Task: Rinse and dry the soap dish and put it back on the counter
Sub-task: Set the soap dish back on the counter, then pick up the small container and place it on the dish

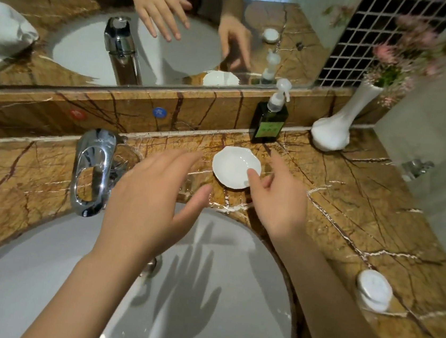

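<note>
On the counter (350, 211), soap dish (234, 166), right hand (279, 200) fingers (254, 176) spread, thumb touching rim

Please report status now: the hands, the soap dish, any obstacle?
Left hand open, empty. Right hand open, thumb on soap dish. Dish on counter. Nothing blocking.

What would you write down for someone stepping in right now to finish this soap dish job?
Left hand: open, fingers spread, above the sink's far rim, holding nothing.
Right hand: open, thumb over the soap dish's near edge; no firm grip visible.
Soap dish: empty, upright on the marble counter behind the sink, in front of the green pump bottle.
Faucet: no water running.
Done: cannot tell whether the dish has been rinsed or dried.
Left: if it is unwashed, pick it up, rinse, dry, set it back. No towel shows except in the mirror.
</note>
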{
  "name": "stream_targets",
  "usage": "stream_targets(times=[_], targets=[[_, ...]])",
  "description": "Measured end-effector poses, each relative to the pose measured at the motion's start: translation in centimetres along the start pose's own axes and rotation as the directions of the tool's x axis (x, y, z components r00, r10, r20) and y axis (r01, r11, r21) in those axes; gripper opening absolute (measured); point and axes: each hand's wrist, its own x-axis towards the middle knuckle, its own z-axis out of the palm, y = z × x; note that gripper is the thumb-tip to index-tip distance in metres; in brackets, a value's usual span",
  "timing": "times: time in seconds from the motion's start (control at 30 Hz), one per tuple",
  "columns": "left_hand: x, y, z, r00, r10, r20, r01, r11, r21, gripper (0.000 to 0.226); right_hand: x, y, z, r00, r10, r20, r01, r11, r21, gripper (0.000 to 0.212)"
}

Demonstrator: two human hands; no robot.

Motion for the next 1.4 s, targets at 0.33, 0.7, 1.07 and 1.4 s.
stream_targets(times=[0.33,0.7,1.07,1.4], targets=[[1.3,0.5,-8.8,0.962,0.245,-0.119,-0.235,0.967,0.096,0.056,-6.6,-9.4,-9.7,0.876,-0.475,-0.082,0.452,0.869,-0.202,0.068],[1.0,3.3,-9.1,0.914,0.401,-0.065,-0.389,0.91,0.147,0.055,-10.3,-7.3,-12.3,0.936,-0.338,-0.1,0.289,0.898,-0.331,0.073],[0.7,12.8,-2.7,0.852,0.523,0.012,-0.523,0.851,0.05,0.056,-12.3,2.5,-17.0,0.964,-0.181,-0.196,0.111,0.94,-0.322,0.07],[-1.7,21.9,6.4,0.767,0.62,0.167,-0.623,0.781,-0.036,0.059,-16.4,14.2,-19.5,0.959,-0.01,-0.283,-0.064,0.966,-0.25,0.065]])
